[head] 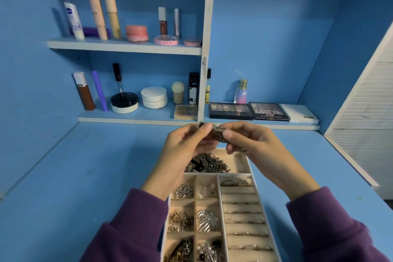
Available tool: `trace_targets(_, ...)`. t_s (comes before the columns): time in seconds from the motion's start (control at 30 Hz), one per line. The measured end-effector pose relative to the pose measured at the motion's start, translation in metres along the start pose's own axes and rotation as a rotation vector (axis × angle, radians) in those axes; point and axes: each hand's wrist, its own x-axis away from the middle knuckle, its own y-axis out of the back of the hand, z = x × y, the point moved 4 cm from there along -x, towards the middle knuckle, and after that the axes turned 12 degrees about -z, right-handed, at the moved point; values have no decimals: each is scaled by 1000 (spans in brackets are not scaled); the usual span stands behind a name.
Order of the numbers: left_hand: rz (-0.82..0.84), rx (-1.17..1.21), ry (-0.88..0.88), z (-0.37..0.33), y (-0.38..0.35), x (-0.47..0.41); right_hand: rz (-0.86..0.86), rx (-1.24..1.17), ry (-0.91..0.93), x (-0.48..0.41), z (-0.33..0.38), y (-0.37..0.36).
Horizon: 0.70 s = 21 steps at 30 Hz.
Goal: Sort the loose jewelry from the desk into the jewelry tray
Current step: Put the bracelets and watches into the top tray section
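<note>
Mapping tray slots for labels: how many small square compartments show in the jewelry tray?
6 in the jewelry tray, two columns of three left of the ring rolls: top-left, top-right, middle-left, middle-right, bottom-left, bottom-right. More may lie below the frame edge.

You can read "NUDES" on the lid of the dark eyeshadow palette (230, 110) lying on the lower shelf (297, 126). "MATTE" stands in large pale letters on the second palette (268, 111) just beside it on the right; the smaller line beneath is too blurred to read. The little perfume bottle (241, 92) behind them carries "SB". The black box (193, 89) by the divider shows "FIT". The white tube (73, 20) on the upper shelf (127, 45) bears a dark round logo you cannot make out.
</note>
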Motion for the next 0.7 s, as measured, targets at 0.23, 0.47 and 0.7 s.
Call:
trace_targets(0.23,-16,164,-3,-6,8,-3,47,-155,-16,0,-11,3)
trace_targets(0.47,67,111,-46,-4,3,2,24,96,-64,11,-16,4)
trace_targets(0.7,39,71,-89,-8,3,4,-169,62,78,14,-6,11)
